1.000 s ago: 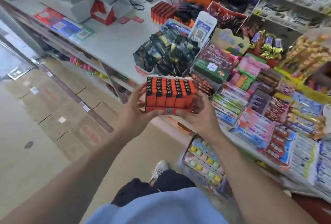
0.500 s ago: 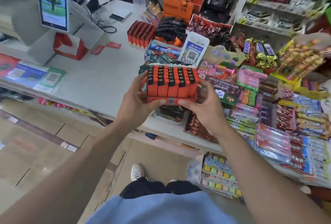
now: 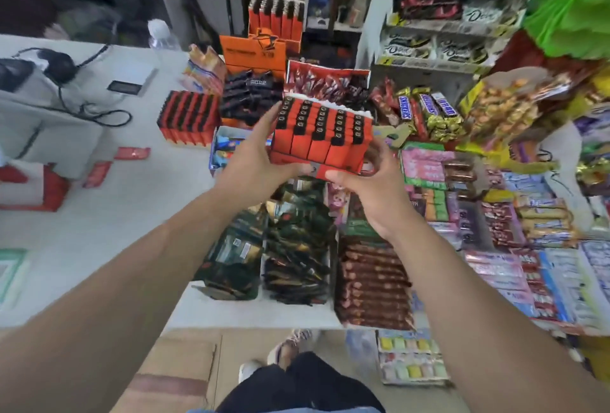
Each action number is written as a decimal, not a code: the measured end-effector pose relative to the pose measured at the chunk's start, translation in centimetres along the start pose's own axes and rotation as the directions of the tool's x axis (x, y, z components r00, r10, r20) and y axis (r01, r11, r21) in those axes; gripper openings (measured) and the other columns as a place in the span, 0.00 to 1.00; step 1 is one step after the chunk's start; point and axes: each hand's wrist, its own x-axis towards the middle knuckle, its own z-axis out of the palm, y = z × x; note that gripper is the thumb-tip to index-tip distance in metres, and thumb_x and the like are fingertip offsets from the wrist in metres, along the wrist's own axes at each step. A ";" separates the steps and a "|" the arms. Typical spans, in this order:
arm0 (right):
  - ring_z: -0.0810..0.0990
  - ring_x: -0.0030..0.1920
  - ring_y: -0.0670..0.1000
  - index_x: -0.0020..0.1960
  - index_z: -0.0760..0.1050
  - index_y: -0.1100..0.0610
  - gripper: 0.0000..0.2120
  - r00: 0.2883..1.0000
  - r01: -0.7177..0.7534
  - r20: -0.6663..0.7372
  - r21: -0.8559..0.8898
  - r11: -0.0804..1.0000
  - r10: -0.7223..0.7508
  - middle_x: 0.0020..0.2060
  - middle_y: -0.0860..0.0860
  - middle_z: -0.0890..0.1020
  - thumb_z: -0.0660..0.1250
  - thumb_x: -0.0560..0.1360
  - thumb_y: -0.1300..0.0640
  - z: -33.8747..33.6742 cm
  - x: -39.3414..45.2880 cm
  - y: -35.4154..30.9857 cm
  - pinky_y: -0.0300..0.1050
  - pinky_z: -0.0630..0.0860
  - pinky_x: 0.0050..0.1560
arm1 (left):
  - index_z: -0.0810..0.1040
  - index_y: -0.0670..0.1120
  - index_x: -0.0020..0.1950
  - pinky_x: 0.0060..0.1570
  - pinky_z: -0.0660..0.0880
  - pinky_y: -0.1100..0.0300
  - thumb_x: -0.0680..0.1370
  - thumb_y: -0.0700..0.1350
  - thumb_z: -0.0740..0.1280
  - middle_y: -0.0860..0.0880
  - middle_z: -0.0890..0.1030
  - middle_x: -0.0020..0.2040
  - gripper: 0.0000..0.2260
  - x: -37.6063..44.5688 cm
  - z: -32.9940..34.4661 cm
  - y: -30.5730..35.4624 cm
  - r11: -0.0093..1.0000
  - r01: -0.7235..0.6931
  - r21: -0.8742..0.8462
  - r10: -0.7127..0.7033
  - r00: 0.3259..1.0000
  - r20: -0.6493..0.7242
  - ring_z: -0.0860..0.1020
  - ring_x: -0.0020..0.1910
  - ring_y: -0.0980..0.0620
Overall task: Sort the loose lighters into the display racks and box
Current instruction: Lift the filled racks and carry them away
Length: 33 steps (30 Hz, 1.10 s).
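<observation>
Reaching out over the counter edge, your two forearms meet at a red display rack full of orange lighters with black caps, held up in the air above the white counter. Your left hand grips the rack's left side: the thumb lies along its lower front edge and the fingers rise up its left wall to the top corner. Your right hand curls round the lower right corner, thumb pressed on the front lip, the other fingers hidden behind the rack. Under the rack sit trays of dark sachets. Farther back on the counter stands a second filled rack to the left, beside a heap of loose black lighters. Behind that heap stands an orange box, and a taller rack of orange lighters rises beyond it.
</observation>
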 end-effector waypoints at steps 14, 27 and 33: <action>0.78 0.61 0.41 0.72 0.65 0.53 0.43 0.982 0.051 -0.179 -0.070 0.996 -0.063 0.67 0.48 0.75 0.81 0.63 0.70 0.9 24.6 -3.3 0.42 0.76 0.65 | 0.65 0.45 0.78 0.73 0.65 0.53 0.73 0.52 0.77 0.44 0.74 0.72 0.37 26.5 -0.5 -0.1 0.889 -0.023 0.457 0.033 0.999 -0.014 0.70 0.73 0.44; 0.80 0.59 0.42 0.75 0.64 0.53 0.44 0.993 -0.015 -0.118 -0.248 0.969 -0.014 0.62 0.46 0.78 0.78 0.66 0.73 2.2 35.3 -4.3 0.47 0.79 0.63 | 0.58 0.42 0.82 0.77 0.54 0.39 0.77 0.51 0.69 0.41 0.66 0.76 0.37 33.1 -0.6 -1.9 0.471 -0.105 0.876 -0.048 0.988 0.144 0.62 0.77 0.39; 0.80 0.62 0.46 0.71 0.70 0.47 0.34 0.997 -0.029 -0.071 -0.470 0.882 -0.004 0.60 0.45 0.83 0.76 0.71 0.70 2.2 37.0 -4.4 0.49 0.75 0.68 | 0.64 0.42 0.78 0.77 0.54 0.39 0.76 0.52 0.70 0.41 0.69 0.75 0.34 32.8 -0.7 -1.9 0.473 -0.127 0.872 -0.043 0.985 0.167 0.64 0.76 0.39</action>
